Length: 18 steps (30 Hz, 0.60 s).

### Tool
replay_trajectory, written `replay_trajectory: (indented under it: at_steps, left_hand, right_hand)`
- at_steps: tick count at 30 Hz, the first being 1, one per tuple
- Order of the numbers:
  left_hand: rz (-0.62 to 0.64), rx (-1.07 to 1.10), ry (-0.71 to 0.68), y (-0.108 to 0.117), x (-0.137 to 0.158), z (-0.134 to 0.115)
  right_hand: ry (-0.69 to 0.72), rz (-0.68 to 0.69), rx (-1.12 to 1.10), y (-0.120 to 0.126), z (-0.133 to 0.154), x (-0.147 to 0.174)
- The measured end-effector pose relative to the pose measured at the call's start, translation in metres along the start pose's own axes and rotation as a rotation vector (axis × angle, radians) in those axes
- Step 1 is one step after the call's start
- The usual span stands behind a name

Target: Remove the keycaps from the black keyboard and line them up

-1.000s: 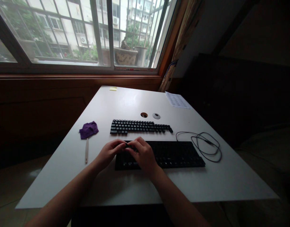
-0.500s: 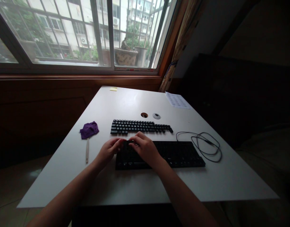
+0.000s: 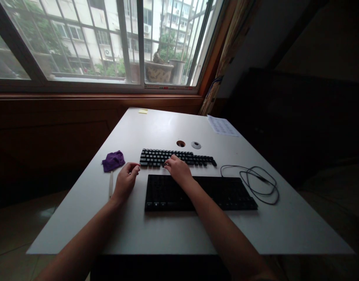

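Observation:
A black keyboard [image 3: 226, 191] lies in front of me; several keys show along its lower left edge, while the rest of its face is too dark to make out. Just beyond it, loose black keycaps [image 3: 150, 159] stand in rows on the white table. At the bottom row, my right hand [image 3: 179, 171] is closed, thumb and fingers pinching a small dark keycap [image 3: 164, 166]. My left hand [image 3: 125, 181] hovers by the left end of the rows, its fingers pinched together. A small reddish spot shows at its fingertips; what they hold, if anything, is unclear.
At the left lie a purple cloth [image 3: 113, 160] and a pale thin-handled tool [image 3: 111, 185], partly behind my left hand. A coiled black cable [image 3: 263, 179] rests on the right. Farther back are a cable hole [image 3: 181, 144], its round cover [image 3: 196, 145], printed paper [image 3: 223, 126] and a yellow note [image 3: 143, 111].
Both hands have left the keyboard's upper left part. My right hand moved forward to the bottom row of keycaps, carrying a keycap; my left hand moved left and slightly forward.

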<state>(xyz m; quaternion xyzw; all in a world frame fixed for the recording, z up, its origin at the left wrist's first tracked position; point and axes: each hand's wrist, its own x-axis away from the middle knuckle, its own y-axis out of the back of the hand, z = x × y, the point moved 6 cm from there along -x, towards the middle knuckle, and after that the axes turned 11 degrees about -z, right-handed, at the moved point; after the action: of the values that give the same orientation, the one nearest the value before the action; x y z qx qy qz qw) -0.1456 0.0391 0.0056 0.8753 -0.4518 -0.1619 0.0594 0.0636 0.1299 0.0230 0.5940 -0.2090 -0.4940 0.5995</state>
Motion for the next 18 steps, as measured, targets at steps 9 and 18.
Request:
replay_trajectory:
  at_steps: [9, 18]
  left_hand:
    - [0.017, -0.023, -0.038, -0.004, 0.001, -0.004]
    - [0.037, -0.027, -0.046, -0.004, 0.002, -0.004]
  right_hand:
    - [-0.009, 0.0, -0.029, -0.008, -0.003, -0.001]
    - [0.016, -0.061, -0.101, 0.004, -0.005, 0.006]
